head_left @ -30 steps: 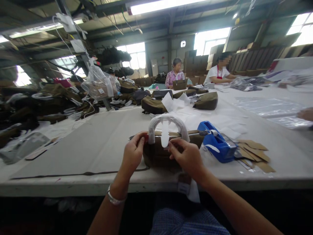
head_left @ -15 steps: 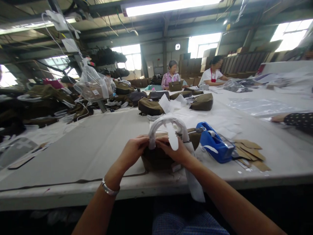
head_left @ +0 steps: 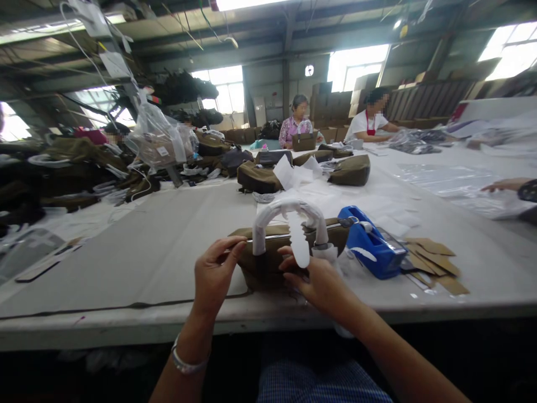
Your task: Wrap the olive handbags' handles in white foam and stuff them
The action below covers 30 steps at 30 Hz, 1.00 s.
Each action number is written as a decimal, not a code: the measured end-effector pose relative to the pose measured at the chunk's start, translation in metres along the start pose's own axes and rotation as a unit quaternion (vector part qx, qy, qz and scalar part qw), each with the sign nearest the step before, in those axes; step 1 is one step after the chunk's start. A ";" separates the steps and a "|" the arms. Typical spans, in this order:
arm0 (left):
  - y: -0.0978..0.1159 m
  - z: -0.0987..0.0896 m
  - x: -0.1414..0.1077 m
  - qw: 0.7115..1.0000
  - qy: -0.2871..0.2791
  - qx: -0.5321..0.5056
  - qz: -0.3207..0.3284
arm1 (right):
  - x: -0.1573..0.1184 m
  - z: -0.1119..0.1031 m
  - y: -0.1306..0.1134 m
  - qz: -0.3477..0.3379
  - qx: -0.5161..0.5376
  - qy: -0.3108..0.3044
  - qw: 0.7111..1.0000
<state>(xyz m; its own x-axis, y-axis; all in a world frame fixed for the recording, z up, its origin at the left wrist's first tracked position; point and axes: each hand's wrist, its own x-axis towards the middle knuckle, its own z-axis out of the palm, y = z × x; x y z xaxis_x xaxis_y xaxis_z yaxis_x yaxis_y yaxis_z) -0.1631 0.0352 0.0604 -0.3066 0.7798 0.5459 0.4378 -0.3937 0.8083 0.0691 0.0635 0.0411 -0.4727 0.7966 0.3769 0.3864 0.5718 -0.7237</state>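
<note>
At lower centre, the bag [head_left: 268, 271] runs lengthwise left to right; left hand [head_left: 213, 271] pinches its left end (exact grip unclear), right hand [head_left: 327, 288] spread at its front.

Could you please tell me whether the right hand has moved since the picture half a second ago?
Yes, the right hand has moved rightward, closer to the blue tape dispenser.

Factory workshop, indicated by many bags [head_left: 350, 170] laid on a broad worktable [head_left: 180, 235], cardboard boxes [head_left: 333, 106] stacked behind, fluorescent lamp [head_left: 247, 4] mounted overhead
</note>
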 end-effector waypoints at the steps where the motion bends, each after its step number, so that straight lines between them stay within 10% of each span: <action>1: 0.000 0.005 -0.001 0.999 0.005 -0.031 -0.003 | -0.002 0.002 0.001 -0.006 -0.002 0.008 1.000; 10: 0.003 0.027 -0.011 0.992 -0.038 -0.122 -0.018 | -0.003 0.023 0.016 -0.163 -0.126 0.143 0.968; 30: 0.001 0.036 -0.025 0.996 -0.048 -0.051 -0.049 | 0.021 0.024 -0.003 -0.058 -0.250 0.076 0.964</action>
<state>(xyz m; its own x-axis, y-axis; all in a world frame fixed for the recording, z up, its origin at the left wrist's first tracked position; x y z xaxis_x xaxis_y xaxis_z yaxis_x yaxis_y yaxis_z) -0.1244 0.0324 0.0397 -0.2588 0.8579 0.4438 0.3210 -0.3570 0.8772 0.0389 0.0741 0.0374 -0.4294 0.7188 0.5468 0.6885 0.6524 -0.3169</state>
